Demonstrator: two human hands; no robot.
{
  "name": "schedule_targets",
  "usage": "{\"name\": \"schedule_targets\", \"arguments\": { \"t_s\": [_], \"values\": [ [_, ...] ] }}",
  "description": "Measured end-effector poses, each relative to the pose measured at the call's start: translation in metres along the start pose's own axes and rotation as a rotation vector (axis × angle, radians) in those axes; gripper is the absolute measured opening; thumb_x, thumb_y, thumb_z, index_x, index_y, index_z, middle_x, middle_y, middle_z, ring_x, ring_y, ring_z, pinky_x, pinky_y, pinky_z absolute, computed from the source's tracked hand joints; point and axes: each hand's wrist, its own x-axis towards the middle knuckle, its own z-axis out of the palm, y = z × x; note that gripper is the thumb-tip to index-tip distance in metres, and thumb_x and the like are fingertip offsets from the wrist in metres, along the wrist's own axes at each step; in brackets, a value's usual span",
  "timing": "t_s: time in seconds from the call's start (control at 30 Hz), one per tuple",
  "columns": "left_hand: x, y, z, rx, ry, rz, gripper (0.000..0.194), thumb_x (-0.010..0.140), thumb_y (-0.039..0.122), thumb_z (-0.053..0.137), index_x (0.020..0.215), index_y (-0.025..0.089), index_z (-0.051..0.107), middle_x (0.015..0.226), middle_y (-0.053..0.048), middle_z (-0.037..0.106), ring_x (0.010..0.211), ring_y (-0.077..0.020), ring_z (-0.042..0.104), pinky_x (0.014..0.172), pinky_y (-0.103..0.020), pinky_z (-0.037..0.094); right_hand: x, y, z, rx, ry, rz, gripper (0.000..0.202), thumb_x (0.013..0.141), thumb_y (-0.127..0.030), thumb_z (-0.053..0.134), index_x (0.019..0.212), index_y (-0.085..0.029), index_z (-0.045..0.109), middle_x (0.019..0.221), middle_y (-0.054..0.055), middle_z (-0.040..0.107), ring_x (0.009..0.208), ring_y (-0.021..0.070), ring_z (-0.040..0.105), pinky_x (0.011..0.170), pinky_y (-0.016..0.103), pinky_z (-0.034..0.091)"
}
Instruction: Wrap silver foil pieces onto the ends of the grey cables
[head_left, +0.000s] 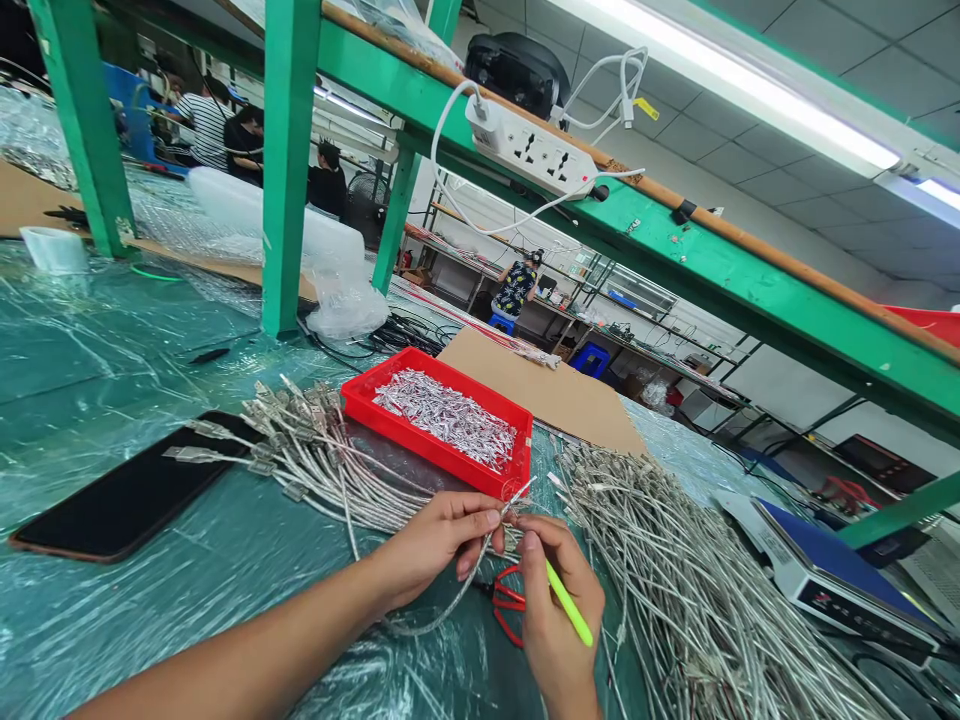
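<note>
My left hand (450,530) pinches a grey braided cable (466,590) near its end, which points up to the right. Close beside it, my right hand (559,600) is closed around a tool with a bright yellow-green handle (568,602); its tip meets the cable end and is hidden by my fingers. Just beyond both hands stands a red tray (435,440) holding many small silvery pieces (446,412). Red-handled scissors (508,603) lie under my hands, partly covered. Bundled cables with USB plugs (330,450) lie on the left, and a large heap of cables (690,560) on the right.
A dark phone (127,495) lies on the left of the plastic-covered table (90,640). On the right is a scale with a blue top (832,560). Cardboard (547,390) lies behind the tray. A green shelf frame (289,170) carries a power strip (529,150). Several people sit farther back.
</note>
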Motion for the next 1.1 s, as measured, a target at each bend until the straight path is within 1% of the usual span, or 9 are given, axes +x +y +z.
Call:
{"name": "schedule_targets", "arguments": {
  "t_s": [0.27, 0.43, 0.63, 0.87, 1.0, 1.1],
  "values": [
    [0.0003, 0.0021, -0.0010, 0.001, 0.013, 0.029, 0.030, 0.087, 0.038, 0.060, 0.077, 0.011, 0.066, 0.069, 0.000, 0.058, 0.042, -0.0039, 0.035, 0.043, -0.019, 0.030, -0.0007, 0.0000, -0.0003, 0.016, -0.002, -0.009, 0.014, 0.093, -0.020, 0.050, 0.093, -0.019, 0.064, 0.093, 0.005, 0.066, 0.089, 0.0184, 0.063, 0.080, 0.031, 0.049],
    [0.0006, 0.0027, -0.0008, 0.000, 0.009, 0.028, 0.030, 0.087, 0.038, 0.060, 0.077, 0.011, 0.066, 0.071, -0.001, 0.058, 0.042, -0.0039, 0.036, 0.043, -0.019, 0.030, -0.0014, 0.0009, -0.0005, 0.010, 0.009, -0.012, 0.013, 0.093, -0.020, 0.051, 0.094, -0.020, 0.064, 0.094, 0.004, 0.066, 0.088, 0.0174, 0.063, 0.080, 0.029, 0.048],
    [0.0003, 0.0036, -0.0003, 0.002, 0.008, 0.028, 0.032, 0.086, 0.042, 0.062, 0.077, 0.011, 0.066, 0.071, 0.000, 0.058, 0.042, -0.0036, 0.036, 0.042, -0.019, 0.030, -0.0019, -0.0001, 0.0011, 0.007, 0.027, -0.034, 0.014, 0.093, -0.020, 0.051, 0.095, -0.020, 0.065, 0.095, 0.005, 0.067, 0.090, 0.0189, 0.064, 0.081, 0.031, 0.049],
    [0.0002, 0.0028, 0.0014, 0.012, 0.010, 0.012, 0.033, 0.085, 0.043, 0.062, 0.077, 0.011, 0.066, 0.068, 0.000, 0.057, 0.042, -0.0042, 0.036, 0.042, -0.019, 0.030, -0.0017, -0.0006, 0.0026, 0.009, 0.023, -0.056, 0.014, 0.094, -0.018, 0.050, 0.096, -0.020, 0.064, 0.096, 0.006, 0.067, 0.092, 0.0185, 0.064, 0.082, 0.032, 0.050],
    [0.0003, 0.0041, 0.0030, 0.059, 0.056, 0.007, 0.034, 0.081, 0.045, 0.065, 0.075, 0.012, 0.065, 0.067, 0.001, 0.058, 0.042, -0.0041, 0.037, 0.042, -0.020, 0.029, -0.0013, -0.0002, 0.0016, 0.004, 0.003, -0.070, 0.014, 0.093, -0.019, 0.051, 0.096, -0.021, 0.065, 0.095, 0.006, 0.068, 0.092, 0.0194, 0.064, 0.082, 0.033, 0.050],
    [0.0008, 0.0044, 0.0029, 0.099, 0.095, 0.017, 0.033, 0.080, 0.045, 0.066, 0.083, 0.012, 0.066, 0.068, 0.001, 0.059, 0.042, -0.0041, 0.037, 0.043, -0.020, 0.030, -0.0011, 0.0013, 0.0015, 0.016, 0.003, -0.037, 0.014, 0.093, -0.020, 0.052, 0.096, -0.021, 0.066, 0.096, 0.005, 0.068, 0.091, 0.0191, 0.064, 0.082, 0.033, 0.051]
  ]
}}
